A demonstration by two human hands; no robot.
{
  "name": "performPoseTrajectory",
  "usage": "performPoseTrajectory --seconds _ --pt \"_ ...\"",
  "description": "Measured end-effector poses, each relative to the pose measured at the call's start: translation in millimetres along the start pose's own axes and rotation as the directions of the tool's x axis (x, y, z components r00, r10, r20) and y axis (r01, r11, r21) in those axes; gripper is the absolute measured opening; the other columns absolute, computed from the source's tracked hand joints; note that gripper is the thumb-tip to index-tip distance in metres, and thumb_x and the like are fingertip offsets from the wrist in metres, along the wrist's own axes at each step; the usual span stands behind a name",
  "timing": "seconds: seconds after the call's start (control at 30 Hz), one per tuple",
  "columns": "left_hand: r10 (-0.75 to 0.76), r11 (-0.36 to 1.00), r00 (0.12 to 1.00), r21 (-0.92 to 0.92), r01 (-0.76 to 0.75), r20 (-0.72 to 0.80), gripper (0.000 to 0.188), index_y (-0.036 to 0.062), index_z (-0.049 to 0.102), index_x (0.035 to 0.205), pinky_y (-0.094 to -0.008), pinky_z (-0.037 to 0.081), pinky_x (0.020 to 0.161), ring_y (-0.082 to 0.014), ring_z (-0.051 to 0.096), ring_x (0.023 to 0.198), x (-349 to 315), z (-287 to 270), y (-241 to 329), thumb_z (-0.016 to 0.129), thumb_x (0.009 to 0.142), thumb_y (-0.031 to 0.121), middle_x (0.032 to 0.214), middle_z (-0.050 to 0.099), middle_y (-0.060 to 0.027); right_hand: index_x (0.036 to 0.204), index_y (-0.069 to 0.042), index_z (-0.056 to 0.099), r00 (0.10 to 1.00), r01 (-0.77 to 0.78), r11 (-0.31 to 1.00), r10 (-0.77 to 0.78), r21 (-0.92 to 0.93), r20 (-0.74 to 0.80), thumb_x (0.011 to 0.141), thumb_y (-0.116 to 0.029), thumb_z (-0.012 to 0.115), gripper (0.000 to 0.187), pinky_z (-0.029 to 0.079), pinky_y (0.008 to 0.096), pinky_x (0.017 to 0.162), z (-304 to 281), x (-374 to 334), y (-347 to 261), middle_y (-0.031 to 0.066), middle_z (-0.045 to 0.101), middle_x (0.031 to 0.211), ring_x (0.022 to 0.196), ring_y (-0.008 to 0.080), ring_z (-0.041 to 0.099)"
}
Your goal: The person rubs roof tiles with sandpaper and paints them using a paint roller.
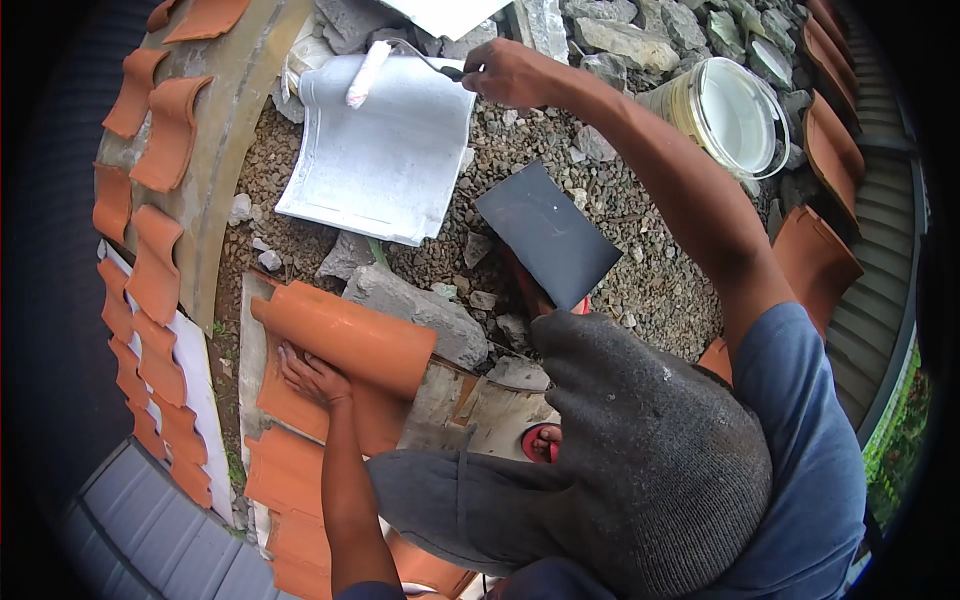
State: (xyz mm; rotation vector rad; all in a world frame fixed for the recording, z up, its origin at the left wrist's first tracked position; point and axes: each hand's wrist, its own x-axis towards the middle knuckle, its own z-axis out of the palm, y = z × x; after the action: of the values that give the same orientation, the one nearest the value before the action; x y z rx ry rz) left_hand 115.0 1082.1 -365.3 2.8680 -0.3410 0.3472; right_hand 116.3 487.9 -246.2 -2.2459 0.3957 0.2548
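Note:
My right hand (512, 76) reaches to the far side, its fingers closed round the handle of a paint roller (369, 74). The roller's fluffy white head, streaked faintly pink, lies over the upper part of a curved roof tile (372, 165) coated white. That tile rests on gravel and stones. My left hand (316, 378) lies with outstretched fingers in the trough of an unpainted orange roof tile (350, 338), beside its raised roll. Nothing shows in the left hand.
A white paint bucket (697, 115) stands among rocks at the far right. A dark flat sheet (549, 235) lies over the gravel near the middle. Rows of orange tiles (155, 260) line the left, with more at the right. A concrete chunk (420, 312) sits behind my left hand's tile.

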Motion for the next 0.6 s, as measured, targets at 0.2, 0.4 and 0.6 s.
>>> performPoseTrajectory --seconds 0.2,0.4,0.6 --pt "-0.010 1.000 1.000 -0.013 0.010 -0.025 0.057 0.0059 0.051 0.151 -0.0539 0.030 0.119 -0.0365 0.042 0.144 1.2 3.4 -2.1 0.037 0.110 0.044 0.153 0.049 -0.0170 0.116 0.008 0.070 0.985 -0.054 0.996 0.064 0.068 -0.158 0.098 -0.024 0.063 0.038 0.054 0.0434 0.077 8.4 -136.1 35.6 0.0208 0.072 0.087 0.080 0.0295 0.070" --pt "-0.019 1.000 0.999 -0.004 0.019 -0.027 0.057 0.0081 0.051 0.151 -0.0534 0.032 0.118 -0.0367 0.044 0.142 1.9 5.6 -0.9 0.037 0.110 0.045 0.154 0.049 -0.0155 0.117 0.005 0.070 0.974 -0.060 0.996 0.074 0.072 -0.216 0.097 -0.020 0.063 0.033 0.055 0.0463 0.080 -1.4 -150.0 14.4 0.0248 0.073 0.091 0.083 0.0350 0.072" --pt "0.017 0.999 1.000 0.040 -0.016 -0.011 0.060 0.0053 0.049 0.152 -0.0532 0.031 0.119 -0.0375 0.043 0.144 1.1 6.9 -11.0 0.035 0.110 0.046 0.155 0.048 -0.0164 0.105 0.004 0.069 0.980 -0.051 0.999 0.053 0.017 -0.190 0.097 -0.021 0.058 0.028 0.055 0.0519 0.083 12.1 -84.4 17.8 0.0286 0.072 0.091 0.087 0.0441 0.071"
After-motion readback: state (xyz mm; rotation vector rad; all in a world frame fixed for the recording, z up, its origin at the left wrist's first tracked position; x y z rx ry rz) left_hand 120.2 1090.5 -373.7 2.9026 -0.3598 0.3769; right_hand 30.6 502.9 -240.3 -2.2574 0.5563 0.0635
